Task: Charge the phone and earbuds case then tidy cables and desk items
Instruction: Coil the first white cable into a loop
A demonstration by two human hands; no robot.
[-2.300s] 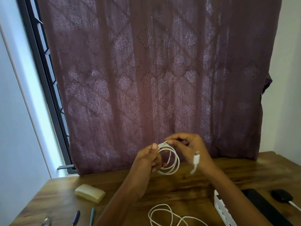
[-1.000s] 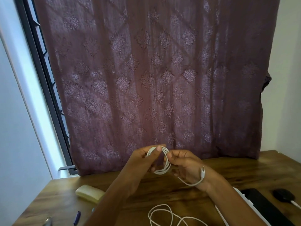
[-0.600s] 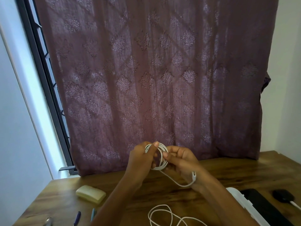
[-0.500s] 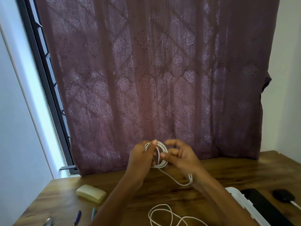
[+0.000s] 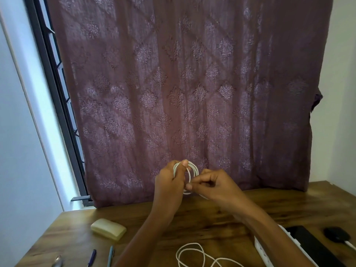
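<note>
Overhead, both hands (image 5: 169, 182) (image 5: 217, 186) pinch a round white cable coil (image 5: 189, 171).

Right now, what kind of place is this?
Probably a home desk in a bedroom or study: a wooden desk pushed against a curtain covering a barred window, with a power strip, a phone and a loose white cable lying on it.

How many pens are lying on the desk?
2. A purple pen and a teal pen lie side by side at the front left of the desk; more may hide below the frame.
</note>
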